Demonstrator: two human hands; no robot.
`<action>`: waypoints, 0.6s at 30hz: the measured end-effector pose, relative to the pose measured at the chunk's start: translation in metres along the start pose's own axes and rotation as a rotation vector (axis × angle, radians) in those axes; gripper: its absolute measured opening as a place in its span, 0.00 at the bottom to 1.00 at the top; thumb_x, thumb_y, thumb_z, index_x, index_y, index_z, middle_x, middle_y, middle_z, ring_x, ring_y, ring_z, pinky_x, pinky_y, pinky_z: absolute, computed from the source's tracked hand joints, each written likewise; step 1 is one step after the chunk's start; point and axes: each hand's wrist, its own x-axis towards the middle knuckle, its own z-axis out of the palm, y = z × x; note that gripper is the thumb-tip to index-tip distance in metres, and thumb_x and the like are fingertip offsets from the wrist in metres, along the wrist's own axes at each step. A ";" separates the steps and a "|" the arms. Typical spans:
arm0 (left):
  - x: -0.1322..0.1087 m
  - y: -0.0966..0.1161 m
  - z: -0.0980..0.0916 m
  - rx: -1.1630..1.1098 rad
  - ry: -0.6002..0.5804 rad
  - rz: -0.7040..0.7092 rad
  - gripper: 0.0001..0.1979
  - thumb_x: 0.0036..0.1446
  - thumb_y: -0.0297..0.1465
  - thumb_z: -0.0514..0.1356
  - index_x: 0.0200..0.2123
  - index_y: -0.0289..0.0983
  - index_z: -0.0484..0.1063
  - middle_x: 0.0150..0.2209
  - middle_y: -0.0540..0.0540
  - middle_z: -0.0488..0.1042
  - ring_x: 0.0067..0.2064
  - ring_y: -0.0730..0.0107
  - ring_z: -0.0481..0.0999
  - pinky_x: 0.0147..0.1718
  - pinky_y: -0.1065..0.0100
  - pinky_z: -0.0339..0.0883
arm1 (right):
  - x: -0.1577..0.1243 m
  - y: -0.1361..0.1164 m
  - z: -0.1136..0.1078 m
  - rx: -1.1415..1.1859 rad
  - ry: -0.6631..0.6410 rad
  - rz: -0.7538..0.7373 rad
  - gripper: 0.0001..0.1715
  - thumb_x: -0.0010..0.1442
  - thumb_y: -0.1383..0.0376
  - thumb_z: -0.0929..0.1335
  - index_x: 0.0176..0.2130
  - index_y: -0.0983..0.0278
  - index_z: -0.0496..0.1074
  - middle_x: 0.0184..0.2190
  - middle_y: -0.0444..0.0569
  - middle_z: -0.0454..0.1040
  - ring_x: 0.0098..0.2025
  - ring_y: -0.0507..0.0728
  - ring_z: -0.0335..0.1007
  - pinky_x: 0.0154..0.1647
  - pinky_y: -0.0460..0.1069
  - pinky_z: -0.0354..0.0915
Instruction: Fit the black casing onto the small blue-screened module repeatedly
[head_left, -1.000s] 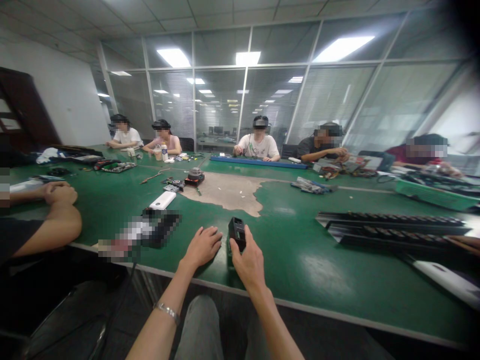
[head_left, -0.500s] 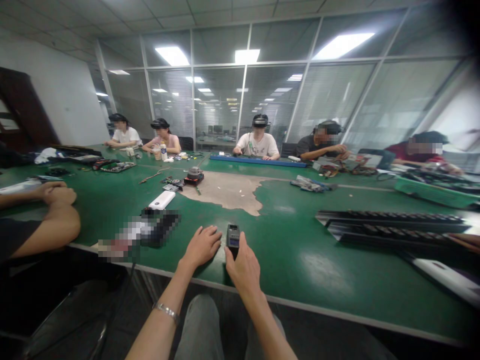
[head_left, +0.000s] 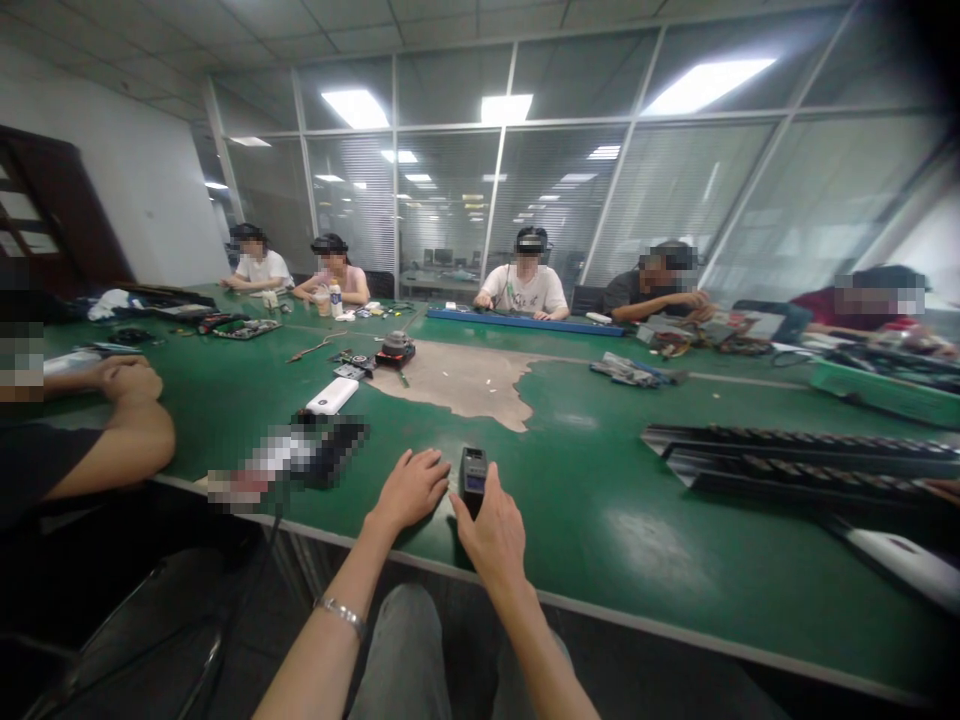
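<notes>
My right hand (head_left: 496, 532) holds a small black boxy device (head_left: 473, 468) near the front edge of the green table, thumb on its left side and fingers on its right. The device stands upright and has a small bluish panel facing me; its lower part is hidden by the hand. Just left of it, my left hand (head_left: 411, 490) lies palm down on the table with the fingers stretched out. Nothing is in that hand, and its fingertips are a little apart from the device.
Left of my hands lie a white power bank-like block (head_left: 333, 396) and a blurred-out item (head_left: 285, 460). Long black metal strips (head_left: 780, 465) and a green basket (head_left: 877, 388) are on the right. A neighbour's arms (head_left: 127, 430) rest at the left; several people sit across the table.
The whole view has shifted slightly, so the scene sits a little further right. Both hands and the black device keep nearly the same places on the table.
</notes>
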 end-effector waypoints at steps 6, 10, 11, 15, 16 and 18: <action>-0.001 0.000 0.000 0.003 0.006 -0.001 0.18 0.66 0.38 0.49 0.57 0.46 0.65 0.61 0.46 0.64 0.63 0.62 0.60 0.63 0.52 0.49 | 0.002 -0.004 -0.003 0.005 -0.020 0.062 0.42 0.62 0.51 0.61 0.64 0.76 0.50 0.47 0.66 0.73 0.47 0.66 0.71 0.46 0.55 0.63; -0.002 -0.001 0.001 -0.001 0.008 0.007 0.18 0.67 0.38 0.48 0.57 0.46 0.65 0.61 0.45 0.64 0.63 0.62 0.59 0.62 0.52 0.49 | 0.017 -0.009 -0.022 0.111 0.070 0.080 0.44 0.61 0.49 0.62 0.65 0.73 0.51 0.53 0.65 0.70 0.51 0.65 0.69 0.49 0.55 0.63; -0.001 -0.001 0.001 -0.001 0.009 0.007 0.18 0.67 0.38 0.48 0.57 0.46 0.65 0.61 0.45 0.64 0.63 0.62 0.59 0.62 0.52 0.49 | 0.021 -0.007 -0.027 0.131 0.105 0.074 0.44 0.60 0.49 0.63 0.65 0.72 0.51 0.54 0.65 0.69 0.53 0.65 0.68 0.50 0.55 0.62; -0.001 0.000 0.000 0.002 0.010 -0.003 0.18 0.67 0.39 0.48 0.57 0.46 0.65 0.61 0.45 0.64 0.62 0.62 0.60 0.63 0.52 0.48 | 0.028 0.015 -0.040 0.130 0.176 0.091 0.45 0.59 0.46 0.62 0.65 0.71 0.52 0.54 0.64 0.68 0.53 0.65 0.67 0.51 0.55 0.62; -0.001 0.001 0.000 0.002 0.009 -0.005 0.18 0.67 0.39 0.48 0.57 0.46 0.66 0.61 0.46 0.64 0.62 0.62 0.60 0.63 0.52 0.48 | 0.027 0.023 -0.040 0.111 0.170 0.111 0.46 0.59 0.46 0.62 0.65 0.71 0.52 0.54 0.65 0.69 0.53 0.65 0.68 0.50 0.56 0.62; -0.002 0.000 0.000 0.001 0.010 -0.002 0.18 0.67 0.39 0.48 0.57 0.46 0.66 0.60 0.46 0.64 0.62 0.62 0.60 0.63 0.52 0.48 | 0.022 0.041 -0.037 0.072 0.132 0.148 0.46 0.59 0.46 0.62 0.64 0.73 0.53 0.53 0.66 0.69 0.52 0.66 0.69 0.49 0.56 0.63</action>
